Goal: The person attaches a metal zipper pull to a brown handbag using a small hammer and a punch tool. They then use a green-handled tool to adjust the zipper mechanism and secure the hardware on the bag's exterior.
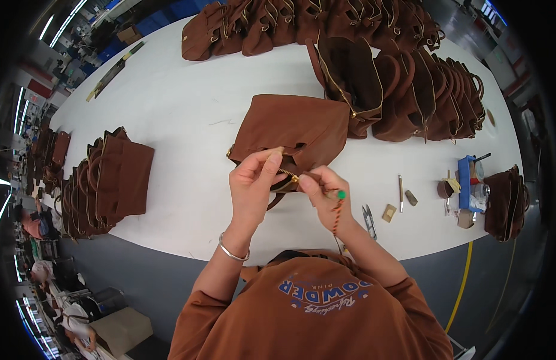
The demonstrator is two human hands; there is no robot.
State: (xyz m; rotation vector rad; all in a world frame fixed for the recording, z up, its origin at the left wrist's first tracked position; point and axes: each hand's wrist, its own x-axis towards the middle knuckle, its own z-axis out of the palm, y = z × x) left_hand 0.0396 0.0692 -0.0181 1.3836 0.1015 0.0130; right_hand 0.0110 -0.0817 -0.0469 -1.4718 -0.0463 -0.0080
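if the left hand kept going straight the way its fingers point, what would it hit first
Probably the brown bag. The left hand points up and right, its fingertips pinching at the gold zipper on the bag's near edge, so the bag lies directly ahead. Depth is hard to judge.

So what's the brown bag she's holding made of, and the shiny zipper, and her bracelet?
The brown bag looks like suede or a soft matte fabric: no shine, and it sags in gentle folds. Which one is hard to tell. The zipper, pinched between the left hand and right hand, looks like gold-coloured metal, since it glints. The bracelet seems silvery polished metal, thin and bright.
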